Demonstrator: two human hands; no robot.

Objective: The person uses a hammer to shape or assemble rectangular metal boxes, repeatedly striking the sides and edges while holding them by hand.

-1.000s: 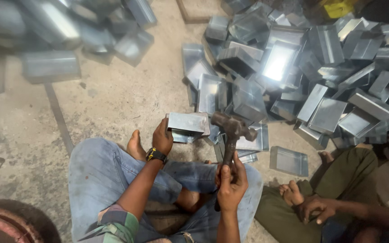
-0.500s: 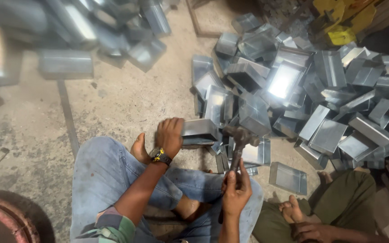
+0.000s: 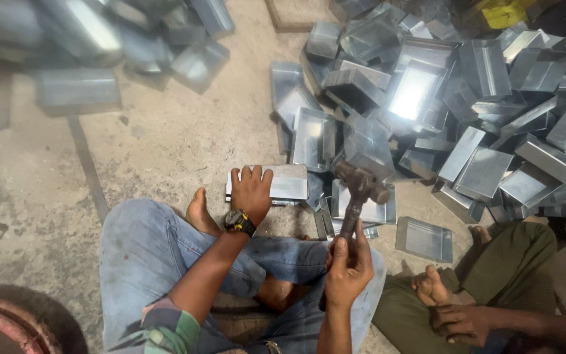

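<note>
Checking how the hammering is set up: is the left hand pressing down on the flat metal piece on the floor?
Yes: the left hand lies flat on the metal piece, while the right hand grips the hammer.

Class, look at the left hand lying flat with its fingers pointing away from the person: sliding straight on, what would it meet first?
Beyond the metal sheet under the left hand, probably bare concrete floor.

Left hand (image 3: 251, 190) flat, fingers spread forward; right hand (image 3: 348, 265) raised, grip closed.

Metal boxes (image 3: 80, 85) top left blurred, cut off.
</note>
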